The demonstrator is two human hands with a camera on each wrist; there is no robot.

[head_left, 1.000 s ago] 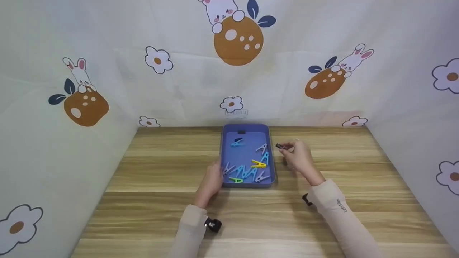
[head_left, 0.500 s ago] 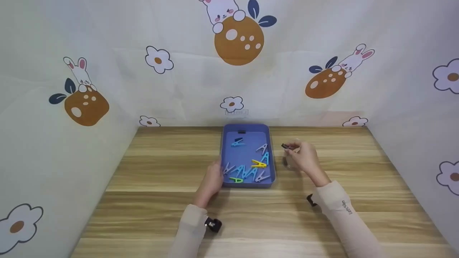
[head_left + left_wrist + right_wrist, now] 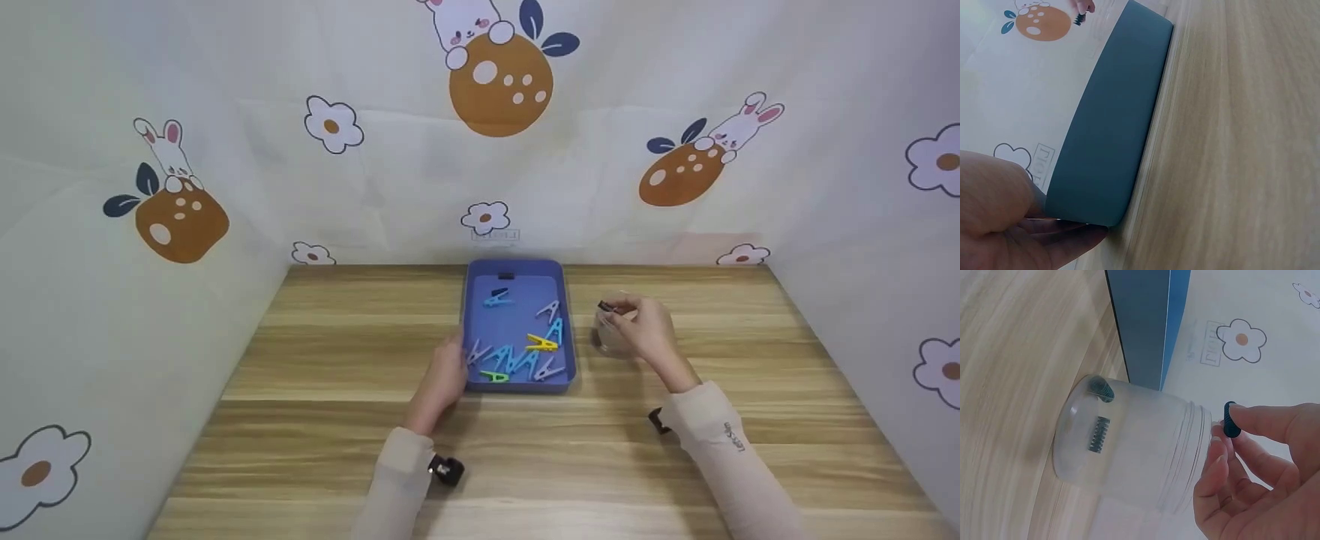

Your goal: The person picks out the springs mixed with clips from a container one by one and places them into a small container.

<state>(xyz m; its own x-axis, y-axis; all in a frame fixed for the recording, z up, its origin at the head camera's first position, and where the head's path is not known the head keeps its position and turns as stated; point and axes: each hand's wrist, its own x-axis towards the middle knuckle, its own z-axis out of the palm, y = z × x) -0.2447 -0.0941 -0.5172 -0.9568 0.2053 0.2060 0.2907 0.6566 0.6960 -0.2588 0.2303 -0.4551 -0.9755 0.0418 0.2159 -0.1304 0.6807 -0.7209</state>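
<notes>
My right hand (image 3: pixel 646 330) pinches a small black ridged piece (image 3: pixel 1232 419) between thumb and fingertips, right at the mouth of a clear plastic jar (image 3: pixel 1145 444). Inside the jar, near its bottom, lie a dark rounded piece (image 3: pixel 1100 389) and a toothed one (image 3: pixel 1099 435). To the left stands a blue rectangular tray (image 3: pixel 517 322) with several clothespins. My left hand (image 3: pixel 444 375) grips the tray's near left side, its fingers at the corner of the wall (image 3: pixel 1100 135) in the left wrist view.
In the tray lie a yellow clothespin (image 3: pixel 541 343), a green one (image 3: pixel 494 376), and several blue and lilac ones. Two dark pieces, one of them a black piece (image 3: pixel 506 276), are at its far end. A patterned cloth (image 3: pixel 390 172) walls off the wooden table (image 3: pixel 337 450).
My right hand has moved right, away from the tray, bringing the black ridged piece over the jar. The left hand stays on the tray.
</notes>
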